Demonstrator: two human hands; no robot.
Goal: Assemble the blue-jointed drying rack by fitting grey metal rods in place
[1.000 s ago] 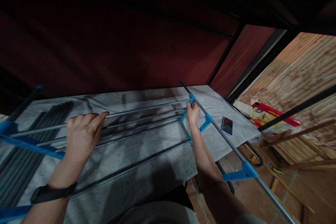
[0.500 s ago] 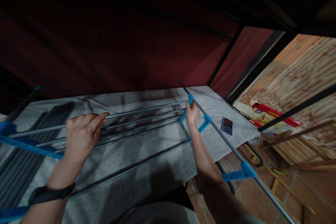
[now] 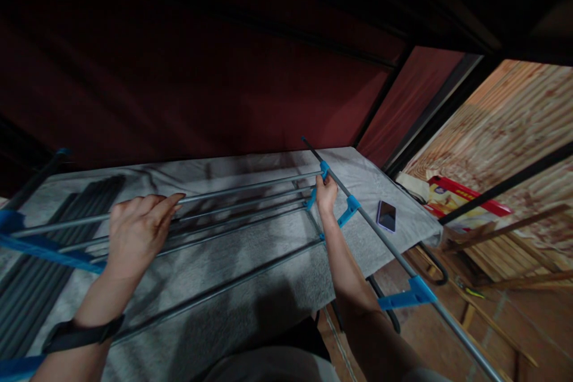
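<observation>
A partly built rack of grey metal tubes and blue plastic brackets lies across the cloth-covered surface (image 3: 268,262). My left hand (image 3: 141,230) is wrapped over the top metal tube (image 3: 250,183), close to the blue bracket (image 3: 49,248) on the left side. At the tube's other end, my right hand (image 3: 326,196) is closed on a blue bracket (image 3: 324,168), where the tube meets a long slanting side pole (image 3: 389,243). My palm and fingers hide part of this joint. More blue brackets (image 3: 350,210) sit along the same pole.
Several loose dark tubes (image 3: 49,274) lie at the left. A phone (image 3: 387,216) rests on the cloth at the right. Beyond it are a red and yellow box (image 3: 465,200), a wooden slatted piece (image 3: 514,250) and the tiled floor. A dark red panel (image 3: 224,95) stands behind.
Both hands keep their grips in nearly the same places. The left hand and the left end of the rack have shifted very slightly left in view.
</observation>
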